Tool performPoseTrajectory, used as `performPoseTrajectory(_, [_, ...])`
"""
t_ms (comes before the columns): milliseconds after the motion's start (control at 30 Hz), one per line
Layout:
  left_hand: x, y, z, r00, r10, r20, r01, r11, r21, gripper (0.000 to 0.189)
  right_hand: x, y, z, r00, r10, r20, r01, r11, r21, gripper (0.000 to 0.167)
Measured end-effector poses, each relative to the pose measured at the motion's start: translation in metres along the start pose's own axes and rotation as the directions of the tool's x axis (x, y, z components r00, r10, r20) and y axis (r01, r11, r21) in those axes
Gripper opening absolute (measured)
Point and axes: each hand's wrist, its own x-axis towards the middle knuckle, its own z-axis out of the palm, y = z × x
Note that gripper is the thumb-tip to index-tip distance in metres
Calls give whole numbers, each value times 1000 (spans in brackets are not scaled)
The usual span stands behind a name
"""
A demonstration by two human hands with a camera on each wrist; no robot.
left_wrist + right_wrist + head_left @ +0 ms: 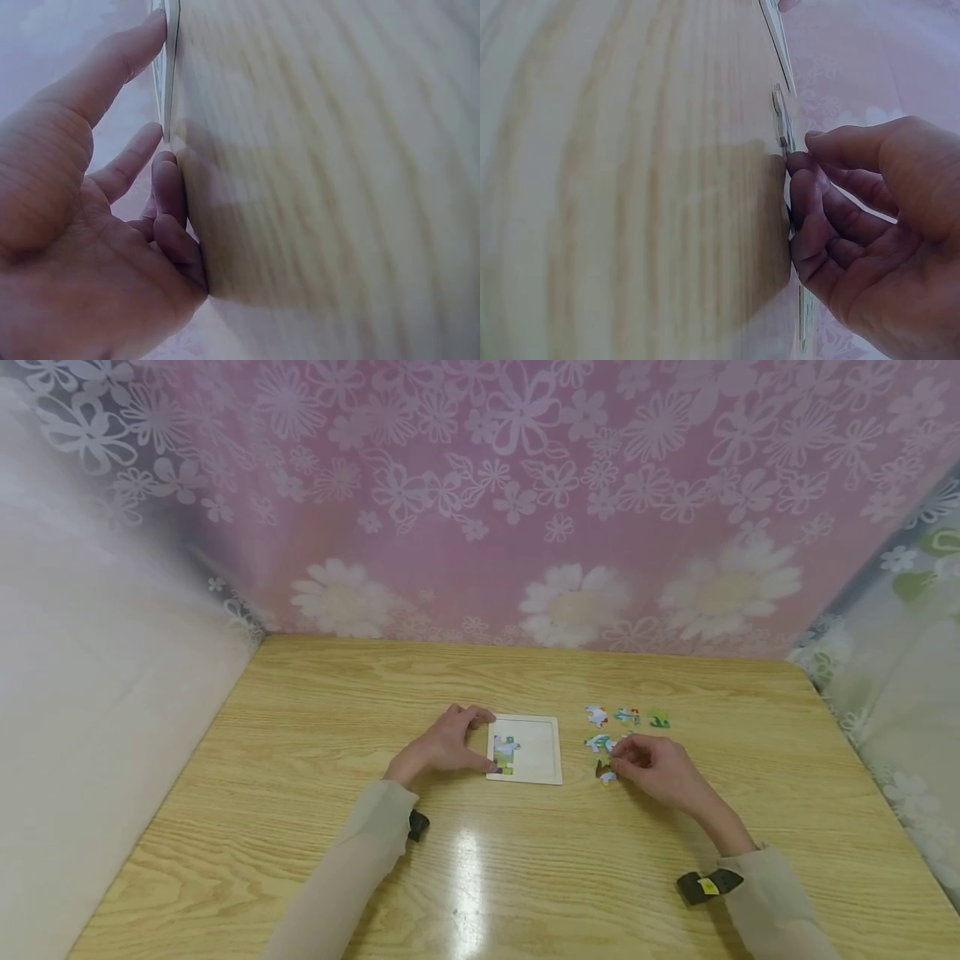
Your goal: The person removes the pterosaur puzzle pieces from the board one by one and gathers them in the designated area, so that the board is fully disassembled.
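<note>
A square white puzzle board [537, 752] with a raised rim lies on the table, and a few joined pieces [505, 757] fill its left side. My left hand [446, 743] grips the board's left edge, thumb at the near corner and index finger at the far one. In the left wrist view, the thumb [112, 71] rests on the board's edge. To the board's right, my right hand [660, 768] has curled fingers and pinches a puzzle piece [604, 770] between thumb and index finger; the fingertips partly hide it. Another loose piece [597, 742] lies just beyond.
Three more loose pieces lie in a row behind the right hand: a white one [596, 716], a multicoloured one [627, 717] and a green one [659, 718]. The wooden table [337, 693] meets a pink floral curtain [480, 568] at its far edge.
</note>
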Motion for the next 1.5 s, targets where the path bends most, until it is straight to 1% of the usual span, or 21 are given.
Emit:
performPoseTrajectory(167, [0,1,0,1000,4,7,-4,1000,-27,77,0,2,2,1000,3,-23,-3,1000,-11,11])
performPoseTrajectory(300, [0,1,0,1000,-1,6,1,999,-35,77,1,-2,4,998,-28,-55,28,1000,7,12])
performPoseTrajectory(433, [-1,1,0,1000,-3,2,3,999,-39,77,4,-11,7,997,-33,-69,36,998,56,17])
performPoseTrajectory(600, [-1,1,0,1000,1,1,-1,999,-38,76,11,-21,15,997,-39,-67,46,994,103,23])
performPoseTrajectory(833, [0,-1,0,1000,-2,2,2,999,-42,76,25,-39,29,989,-127,-75,136,982,128,23])
performPoseTrajectory(967, [0,-1,0,1000,-2,8,3,999,-38,76,33,-48,38,985,-154,-78,164,977,136,23])
performPoseTrajectory(1133, [2,-1,0,1000,-15,4,15,1000,-27,76,44,-57,46,987,-150,-58,157,976,148,24])
performPoseTrajectory(1367, [2,0,0,1000,-21,3,21,999,-27,76,56,-69,56,988,-152,-10,151,974,170,23])
performPoseTrajectory(1500, [1,0,-1,1000,-23,5,23,999,-26,76,61,-71,63,987,-158,4,156,977,147,23])
